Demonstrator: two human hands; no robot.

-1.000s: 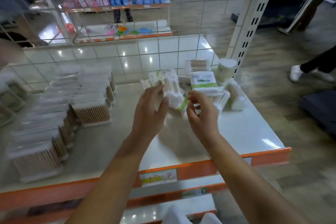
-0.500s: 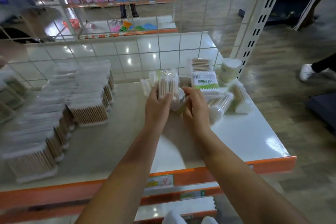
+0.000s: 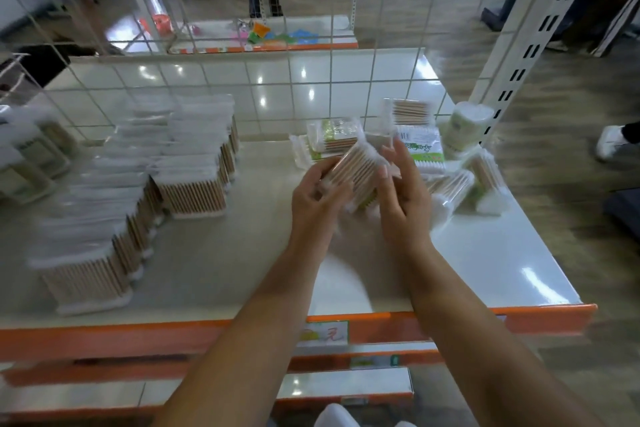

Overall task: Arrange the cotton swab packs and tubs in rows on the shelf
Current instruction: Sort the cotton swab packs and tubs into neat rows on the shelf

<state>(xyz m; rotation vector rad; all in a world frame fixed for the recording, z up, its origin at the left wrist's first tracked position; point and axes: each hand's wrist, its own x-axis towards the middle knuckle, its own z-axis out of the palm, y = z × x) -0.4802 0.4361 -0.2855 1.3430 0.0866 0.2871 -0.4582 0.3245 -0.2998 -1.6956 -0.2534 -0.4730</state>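
While both hands lift one clear pack of wooden cotton swabs in the middle of the frame, the sorting step is under way; the left hand curls round its near end, and the right hand holds its far side with straighter fingers. Next, I think, it must go over to the neat rows of swab packs at the left of the white shelf; stand it straight.

— How's my feed?
— I see bright, even overhead light. Glare spots sit on the white shelf and the tiled floor behind the mesh.
— Sharpness?
— Poor. Motion blur smears the swab packs at left, and soft shadows lie under the forearms. I see edges bowed by the wide lens.
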